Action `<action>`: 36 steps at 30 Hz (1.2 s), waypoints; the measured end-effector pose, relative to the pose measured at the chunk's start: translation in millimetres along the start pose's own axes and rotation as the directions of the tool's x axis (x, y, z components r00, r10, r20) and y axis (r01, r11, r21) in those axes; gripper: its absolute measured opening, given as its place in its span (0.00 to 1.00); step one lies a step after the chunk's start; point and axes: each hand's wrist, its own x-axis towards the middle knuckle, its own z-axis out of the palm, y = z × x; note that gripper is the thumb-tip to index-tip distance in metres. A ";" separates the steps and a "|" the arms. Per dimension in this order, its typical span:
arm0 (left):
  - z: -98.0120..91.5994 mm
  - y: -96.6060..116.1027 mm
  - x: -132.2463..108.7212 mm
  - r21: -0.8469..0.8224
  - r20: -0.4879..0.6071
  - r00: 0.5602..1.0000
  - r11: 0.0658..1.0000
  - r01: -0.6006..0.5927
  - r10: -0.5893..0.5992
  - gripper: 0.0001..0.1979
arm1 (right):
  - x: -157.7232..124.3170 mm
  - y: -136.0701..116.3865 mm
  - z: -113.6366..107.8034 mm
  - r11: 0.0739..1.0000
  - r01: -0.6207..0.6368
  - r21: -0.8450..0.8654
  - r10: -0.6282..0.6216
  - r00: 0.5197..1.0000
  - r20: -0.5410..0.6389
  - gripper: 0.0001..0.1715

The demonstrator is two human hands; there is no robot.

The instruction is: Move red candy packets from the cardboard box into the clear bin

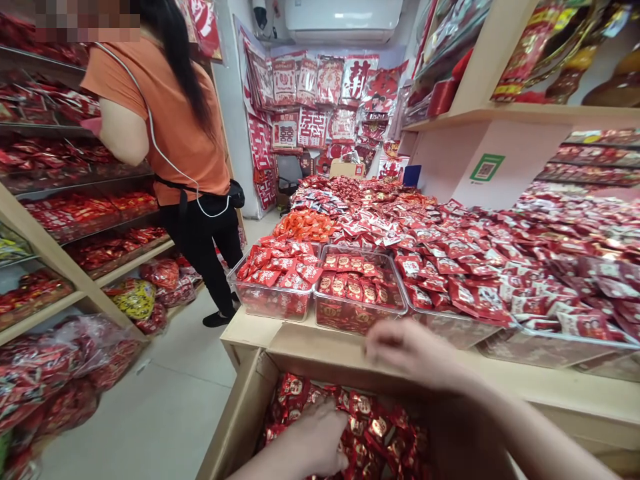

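Observation:
My left hand [320, 437] reaches down into an open cardboard box [233, 417], among shiny red and gold candy packets [380, 427]. Its fingertips are partly hidden there, so I cannot see if they grip a packet. Over the box's far edge hovers my right hand [415, 350], blurred, with its fingers curled in. Whatever it may hold does not show. Just beyond it, a clear plastic bin [360, 320] contains similar packets, neatly lined up at the back. To its left stands another clear bin [273, 303], heaped with red packets [285, 263].
More heaped bins cover the wooden counter [425, 363] to the right and back. A person in an orange shirt [170, 113] stands at the stocked shelves on the left. Bagged packets [70, 373] lie on the floor. A shelf [530, 117] overhangs the counter at right.

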 end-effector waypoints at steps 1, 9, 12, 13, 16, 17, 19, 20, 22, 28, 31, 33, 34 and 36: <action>4.3 -4.6 3.7 0.049 0.065 0.995 0.996 0.079 -0.082 0.30 | -13.4 -4.8 23.6 0.995 0.012 0.100 -0.031 0.981 0.191 0.12; 41.5 -15.2 26.3 0.270 0.176 0.949 0.940 0.210 -0.262 0.56 | -13.4 47.1 194.2 0.892 -0.434 -0.128 0.453 0.851 0.267 0.52; 51.1 -15.9 26.8 0.314 0.151 0.970 0.940 0.136 -0.190 0.48 | -15.6 49.9 213.1 0.893 -0.430 -0.133 0.450 0.862 0.234 0.49; 53.6 -15.9 27.3 0.325 0.140 0.974 0.937 0.124 -0.178 0.44 | -18.0 47.6 216.2 0.899 -0.419 -0.129 0.438 0.870 0.227 0.46; 59.6 -15.9 31.5 0.343 0.101 0.977 0.929 0.140 -0.185 0.38 | -23.7 40.6 223.1 0.904 -0.381 -0.191 0.414 0.893 0.176 0.42; 61.2 -16.3 33.7 0.348 0.087 0.977 0.925 0.154 -0.195 0.38 | -24.4 39.8 225.0 0.901 -0.368 -0.230 0.407 0.901 0.154 0.42; 63.6 -18.1 37.8 0.356 0.062 0.975 0.917 0.180 -0.215 0.40 | -24.0 41.1 227.7 0.887 -0.363 -0.285 0.415 0.897 0.153 0.42; 64.2 -19.3 39.4 0.356 0.054 0.974 0.915 0.187 -0.220 0.42 | -23.6 42.6 228.1 0.886 -0.365 -0.286 0.422 0.890 0.173 0.41; 64.1 -21.7 40.4 0.346 0.054 0.975 0.920 0.186 -0.218 0.45 | -23.4 45.4 227.1 0.897 -0.367 -0.246 0.420 0.880 0.220 0.38; 57.1 -19.3 31.2 0.199 0.124 0.980 0.972 0.127 -0.154 0.31 | -29.5 36.4 217.8 0.924 -0.318 -0.211 0.371 0.878 0.303 0.23; 47.7 -15.3 28.9 0.119 0.104 0.985 0.985 0.128 -0.141 0.15 | -26.7 29.0 206.6 0.944 -0.250 -0.213 0.309 0.897 0.317 0.20; 34.9 -13.8 27.8 0.053 0.061 0.989 0.990 0.130 -0.133 0.13 | -21.9 28.2 191.9 0.951 -0.224 -0.212 0.281 0.913 0.296 0.19; 26.4 -13.1 26.3 0.009 0.033 0.992 0.992 0.123 -0.124 0.12 | -19.9 29.0 181.9 0.953 -0.219 -0.211 0.274 0.920 0.279 0.19; 6.6 -10.8 20.5 -0.096 -0.030 0.995 0.991 0.089 -0.092 0.10 | -19.2 31.9 158.0 0.961 -0.208 -0.180 0.247 0.942 0.229 0.18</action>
